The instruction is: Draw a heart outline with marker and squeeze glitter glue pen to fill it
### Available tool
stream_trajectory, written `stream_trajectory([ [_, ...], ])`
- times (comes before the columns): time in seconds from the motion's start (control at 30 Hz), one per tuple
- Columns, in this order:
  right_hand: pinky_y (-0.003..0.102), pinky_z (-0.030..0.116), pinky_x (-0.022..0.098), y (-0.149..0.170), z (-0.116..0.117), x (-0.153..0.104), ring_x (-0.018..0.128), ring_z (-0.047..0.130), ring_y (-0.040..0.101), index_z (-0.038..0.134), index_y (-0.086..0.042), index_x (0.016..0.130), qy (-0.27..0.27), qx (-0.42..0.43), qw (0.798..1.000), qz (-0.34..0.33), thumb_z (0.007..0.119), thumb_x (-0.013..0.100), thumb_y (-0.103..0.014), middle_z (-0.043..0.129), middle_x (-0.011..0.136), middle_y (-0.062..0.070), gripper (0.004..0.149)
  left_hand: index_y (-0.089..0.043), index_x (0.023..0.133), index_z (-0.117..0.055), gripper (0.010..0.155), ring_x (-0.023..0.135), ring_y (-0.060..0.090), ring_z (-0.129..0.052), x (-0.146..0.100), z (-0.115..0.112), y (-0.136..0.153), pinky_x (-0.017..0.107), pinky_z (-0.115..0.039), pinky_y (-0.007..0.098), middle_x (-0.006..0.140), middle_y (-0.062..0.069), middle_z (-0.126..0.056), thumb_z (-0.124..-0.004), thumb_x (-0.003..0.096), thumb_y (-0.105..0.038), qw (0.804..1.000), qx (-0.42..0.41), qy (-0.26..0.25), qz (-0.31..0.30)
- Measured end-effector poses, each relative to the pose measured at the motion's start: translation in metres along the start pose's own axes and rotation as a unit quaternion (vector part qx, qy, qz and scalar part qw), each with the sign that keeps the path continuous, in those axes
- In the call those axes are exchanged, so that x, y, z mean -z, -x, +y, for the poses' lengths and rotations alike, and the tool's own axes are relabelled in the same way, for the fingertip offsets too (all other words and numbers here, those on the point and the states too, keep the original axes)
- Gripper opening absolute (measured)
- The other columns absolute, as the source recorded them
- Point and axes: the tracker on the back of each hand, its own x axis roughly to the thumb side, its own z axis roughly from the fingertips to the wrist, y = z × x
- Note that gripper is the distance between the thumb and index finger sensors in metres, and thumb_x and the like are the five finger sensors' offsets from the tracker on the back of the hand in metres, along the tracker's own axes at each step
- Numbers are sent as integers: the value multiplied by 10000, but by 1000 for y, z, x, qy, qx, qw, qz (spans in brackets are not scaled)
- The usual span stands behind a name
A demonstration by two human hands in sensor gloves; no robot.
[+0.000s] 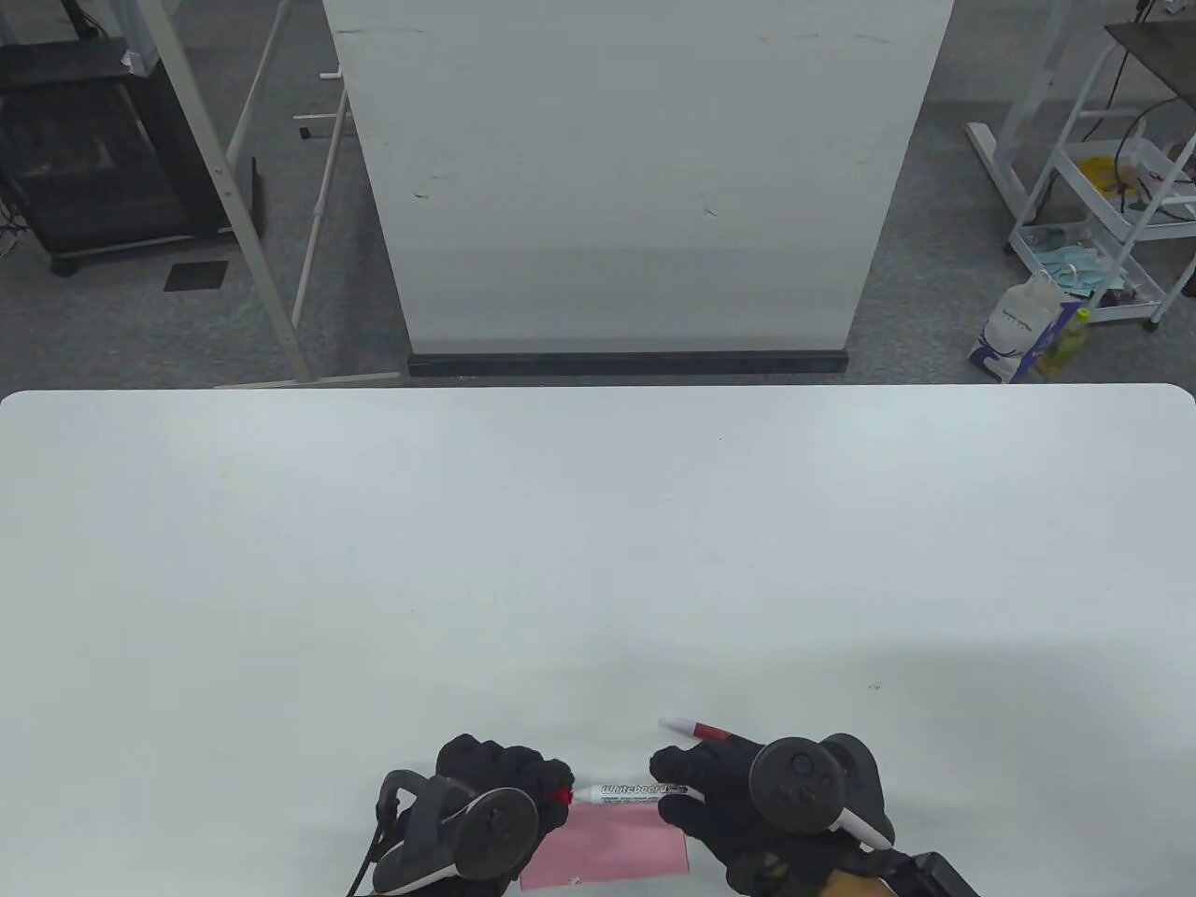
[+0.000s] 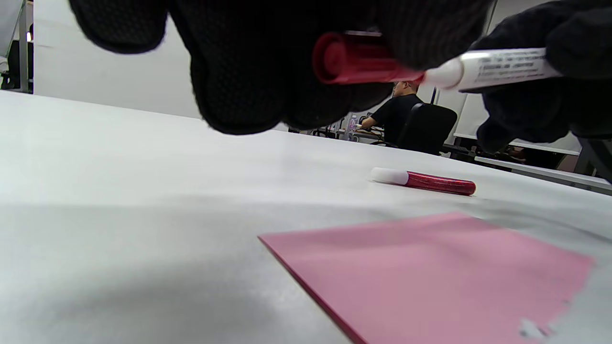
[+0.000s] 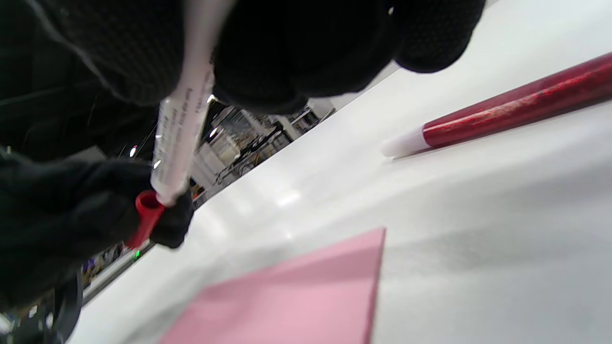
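**Table view: two gloved hands hold one marker above the pink paper**

Table view, from the left: the left hand (image 1: 500,780) sits near the bottom edge of the white table (image 1: 598,561), its fingers curled round the red cap (image 1: 561,795) of the marker (image 1: 628,793). The marker lies level between the two hands, its white barrel printed with the word "Whiteboard". Just below it, partly hidden by both hands, lies the pink paper (image 1: 612,846), flat on the table. To the right, the right hand (image 1: 738,794) grips the other end of the barrel with fingers and thumb closed round it. Just behind that hand the glitter glue pen (image 1: 696,729) lies on the table, white tip pointing left, its red body running under the glove.

Left wrist view: the left hand's fingers (image 2: 248,71) pinch the red cap (image 2: 356,62), whose end meets the white barrel (image 2: 497,69); I cannot tell whether the cap is fully seated. Lower down, the pink paper (image 2: 430,277) lies flat with no drawn line visible on it, and beyond it rests the glitter glue pen (image 2: 425,181), apart from the paper.

Right wrist view: the barrel (image 3: 184,124) runs down from the right hand's fingers (image 3: 296,57) into the cap (image 3: 146,215). The glue pen (image 3: 502,112) lies at the right, the paper (image 3: 296,301) below.
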Motion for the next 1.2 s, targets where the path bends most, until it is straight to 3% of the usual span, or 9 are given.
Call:
stream_trajectory([
  [0.3, 500, 783, 513, -2, -2, -5, 339, 898, 188, 854, -219, 813, 34, 84, 996, 2, 925, 363, -416, 923, 561, 112, 496, -244, 905, -813, 502, 649, 261, -984, 5, -11, -3, 659, -635, 661, 799, 20, -964, -785, 456, -465, 999, 9, 31, -5],
  [0.63, 452, 851, 455, -23, 10, -8, 266, 965, 157, 864, -168, 789, 45, -89, 992, -73, 817, 386, -456, 998, 503, 71, 498, -328, 941, -791, 513, 672, 269, -959, 8, -29, -11, 666, -617, 672, 790, -4, -960, -806, 452, -482, 993, 79, 83, -26],
  [0.8, 449, 847, 461, -26, 14, -8, 272, 963, 157, 859, -174, 791, 41, -106, 990, -83, 812, 387, -456, 993, 507, 70, 495, -366, 905, -822, 518, 664, 267, -952, 8, -32, -14, 662, -625, 665, 785, -11, -952, -867, 409, -505, 992, 98, 75, -29],
  [1.2, 450, 846, 461, -27, 19, -7, 274, 963, 157, 858, -172, 792, 32, -116, 989, -81, 809, 389, -454, 990, 507, 74, 494, -373, 881, -835, 508, 656, 265, -955, 9, -33, -14, 660, -634, 660, 774, -17, -958, -881, 393, -504, 993, 96, 74, -14],
])
